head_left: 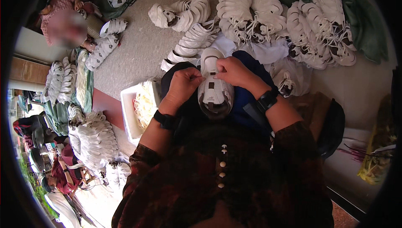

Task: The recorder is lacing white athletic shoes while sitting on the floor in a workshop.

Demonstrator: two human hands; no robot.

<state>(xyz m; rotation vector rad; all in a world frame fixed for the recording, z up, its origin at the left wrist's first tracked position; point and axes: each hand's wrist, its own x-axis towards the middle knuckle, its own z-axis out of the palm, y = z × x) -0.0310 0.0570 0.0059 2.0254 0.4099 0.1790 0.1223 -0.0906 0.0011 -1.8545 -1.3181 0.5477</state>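
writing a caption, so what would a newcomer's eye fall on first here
Likely the white shoe at the centre, with the left hand and right hand at it. Next, the heaped white shoes at upper right, then the white box of pale strands left of centre.

Wearing a dark shirt [249, 173] with blotchy reddish patches, pale buttons [222, 164] down the front, plus two chunky black wristbands [266, 101].

A co-worker [60, 5] was partly blurred; anything pinched by the right hand [235, 71] (too small) could not be told.
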